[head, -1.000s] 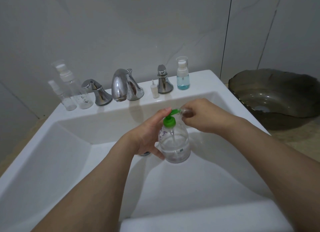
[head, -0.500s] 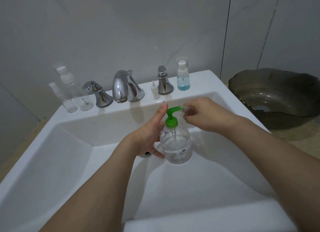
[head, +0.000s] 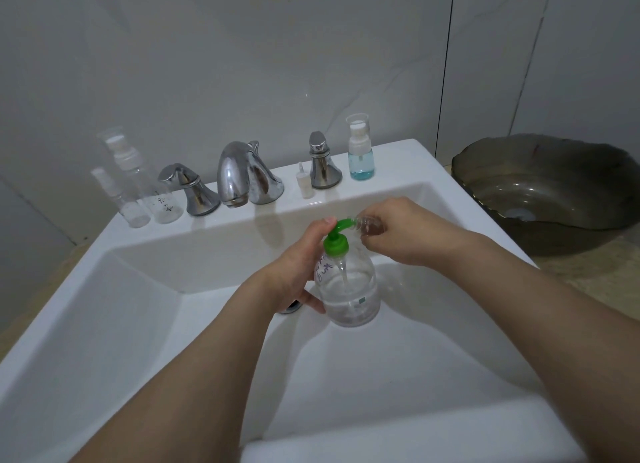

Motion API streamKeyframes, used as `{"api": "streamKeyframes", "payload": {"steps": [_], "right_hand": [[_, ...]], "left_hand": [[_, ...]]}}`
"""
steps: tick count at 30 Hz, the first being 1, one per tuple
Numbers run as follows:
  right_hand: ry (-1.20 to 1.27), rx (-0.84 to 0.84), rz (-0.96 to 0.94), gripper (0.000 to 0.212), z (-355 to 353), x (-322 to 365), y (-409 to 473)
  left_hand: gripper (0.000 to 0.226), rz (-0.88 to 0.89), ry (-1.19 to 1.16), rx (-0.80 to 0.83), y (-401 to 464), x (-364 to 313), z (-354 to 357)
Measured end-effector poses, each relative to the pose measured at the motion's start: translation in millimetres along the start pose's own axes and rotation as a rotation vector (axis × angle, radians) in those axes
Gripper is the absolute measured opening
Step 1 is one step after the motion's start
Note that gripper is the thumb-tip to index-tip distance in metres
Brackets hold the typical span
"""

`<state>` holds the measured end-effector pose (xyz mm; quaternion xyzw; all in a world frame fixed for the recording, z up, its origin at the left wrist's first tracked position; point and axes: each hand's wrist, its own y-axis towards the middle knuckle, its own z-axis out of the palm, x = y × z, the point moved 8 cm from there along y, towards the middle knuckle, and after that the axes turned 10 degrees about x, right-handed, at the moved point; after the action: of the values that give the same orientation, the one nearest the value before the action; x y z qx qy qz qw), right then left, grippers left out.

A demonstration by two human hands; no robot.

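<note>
Six bottles (head: 348, 289), two tap handles (head: 194, 192), one spout (head: 235, 175), two basins (head: 104, 289)

Handwritten marks on pump bottle (head: 348, 289) & spray bottle (head: 165, 204), both illegible; no other txt.

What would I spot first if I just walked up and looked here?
The bright green pump on a clear pump bottle, held over the middle of the white sink by the left hand. The right hand holds a small clear bottle up to the pump's spout. Next, the shiny faucet on the back ledge and the dark glass bowl at far right.
</note>
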<state>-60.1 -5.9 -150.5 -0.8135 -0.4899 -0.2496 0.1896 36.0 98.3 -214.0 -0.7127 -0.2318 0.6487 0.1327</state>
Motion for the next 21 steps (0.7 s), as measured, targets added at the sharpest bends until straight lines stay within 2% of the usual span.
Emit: {"api": "streamKeyframes", "payload": {"steps": [10,16,19,21], "right_hand": [[0.037,0.012,0.012,0.004,1.7,-2.4,0.4],[0.063,-0.029,0.02,0.007,-3.4,-3.7,-1.3],[0.07,-0.063,0.02,0.006,-7.2,-5.3,-2.5],[0.07,-0.097,0.034,0.008,-11.6,-6.5,-2.7]], "left_hand": [[0.084,0.011,0.018,-0.007,-2.1,0.0,1.1],[0.102,-0.004,0.048,-0.022,-0.5,2.5,-5.1],[0.101,0.011,0.05,-0.092,-1.0,-0.5,-9.7],[0.096,0.071,0.047,-0.195,-1.8,-7.5,-17.1]]}}
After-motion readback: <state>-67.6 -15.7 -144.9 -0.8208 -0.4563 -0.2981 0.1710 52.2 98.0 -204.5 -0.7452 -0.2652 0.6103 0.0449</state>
